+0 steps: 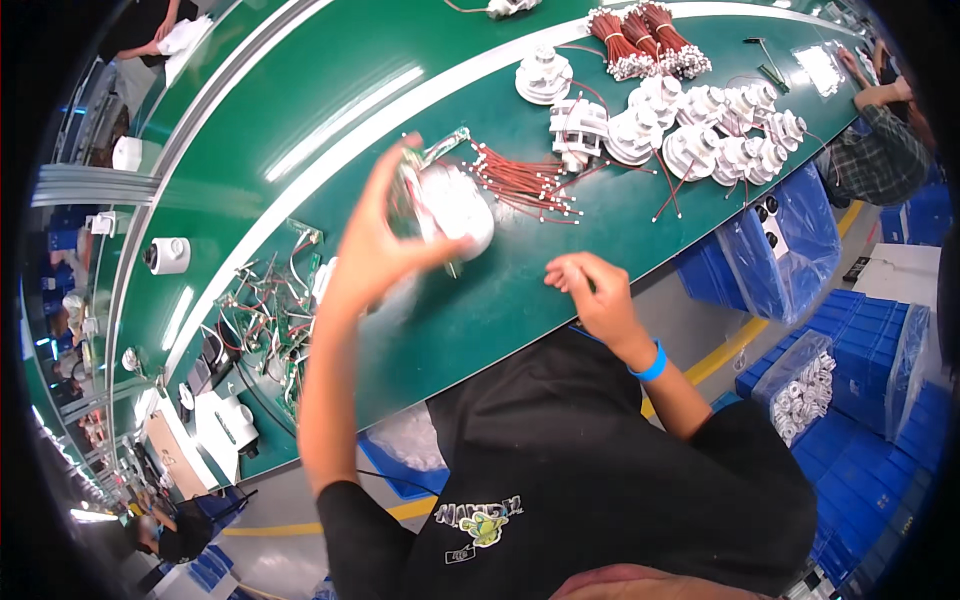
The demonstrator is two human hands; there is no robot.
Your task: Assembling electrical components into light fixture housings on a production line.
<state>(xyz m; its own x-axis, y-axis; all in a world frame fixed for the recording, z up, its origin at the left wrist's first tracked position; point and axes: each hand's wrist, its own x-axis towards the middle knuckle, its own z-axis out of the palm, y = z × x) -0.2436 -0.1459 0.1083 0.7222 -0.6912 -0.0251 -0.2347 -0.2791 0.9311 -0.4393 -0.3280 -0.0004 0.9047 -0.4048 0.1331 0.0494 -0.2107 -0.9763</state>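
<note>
My left hand is raised over the green bench, its thumb and fingers wrapped round a white rounded plastic housing that is smeared by motion. A green circuit board strip shows at the far side of the housing, close to my fingertips. Nearer the bench's front edge is my right hand, its fingers curled together. Whatever they may hold is hidden or too small to make out. Red-brown wires with white connectors lie spread just beyond the housing.
Several white round assemblies stand at the right of the bench, with bundled red-brown wires behind them. Tangled wired circuit boards lie left. Blue crates stand at the right. A person in a checked shirt sits at the far right.
</note>
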